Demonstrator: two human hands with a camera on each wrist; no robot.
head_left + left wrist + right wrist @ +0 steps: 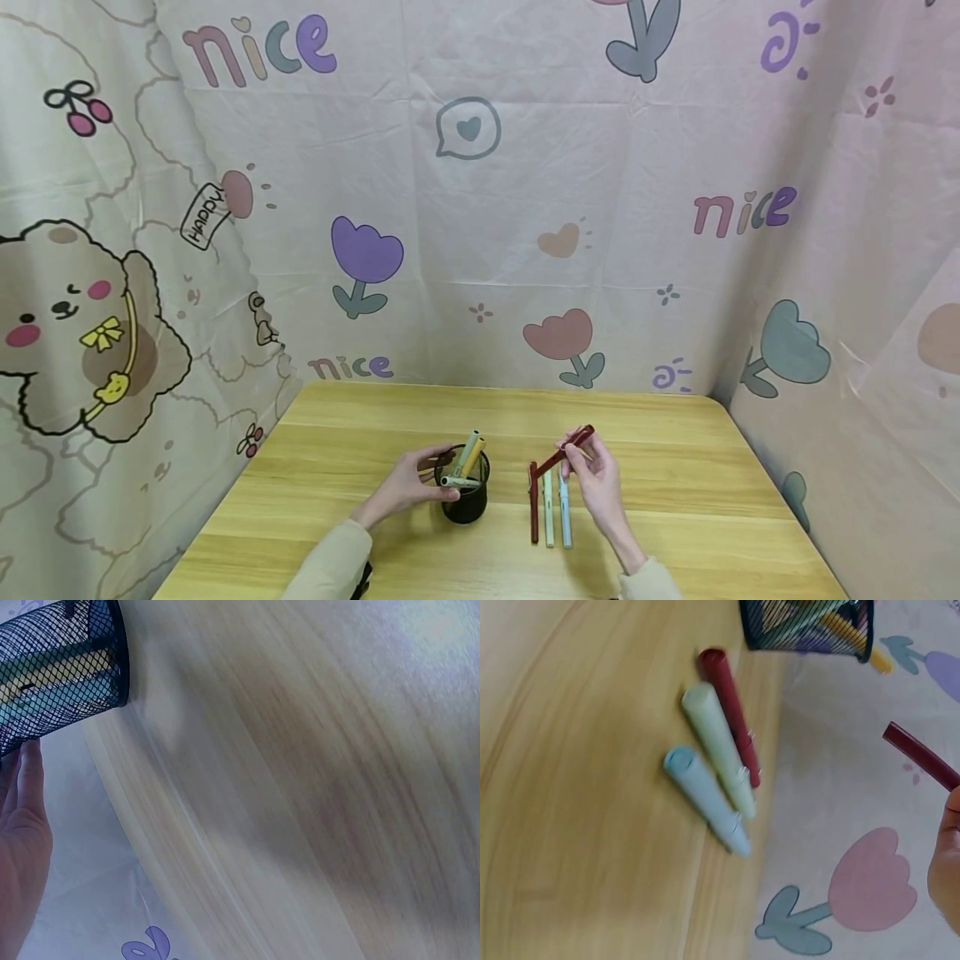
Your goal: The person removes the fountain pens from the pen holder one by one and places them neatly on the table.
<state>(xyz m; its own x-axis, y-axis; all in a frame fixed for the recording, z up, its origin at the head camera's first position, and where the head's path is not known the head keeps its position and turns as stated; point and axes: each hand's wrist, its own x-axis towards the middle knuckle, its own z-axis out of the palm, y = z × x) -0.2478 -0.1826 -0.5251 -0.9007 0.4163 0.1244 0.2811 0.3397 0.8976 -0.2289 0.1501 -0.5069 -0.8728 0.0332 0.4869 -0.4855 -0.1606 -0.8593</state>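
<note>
A black mesh pen holder (467, 506) stands on the table, with my left hand (407, 482) gripping its side near the rim. Several pens are inside it, among them a yellow pen (473, 457) and pale green ones. In the left wrist view, fingertips meet the mesh of the holder (60, 675). Off to the right, my right hand (600, 483) pinches a dark red pen (552, 461), raised at a slant. Below it three pens lie side by side: a dark red pen (534, 515), a light green pen (549, 512) and a light blue pen (566, 512).
The wooden table (300, 467) reaches back to a printed cloth (465, 250) hung behind it and along both sides. Something small and black (362, 581) shows beside the left sleeve at the near edge of the view.
</note>
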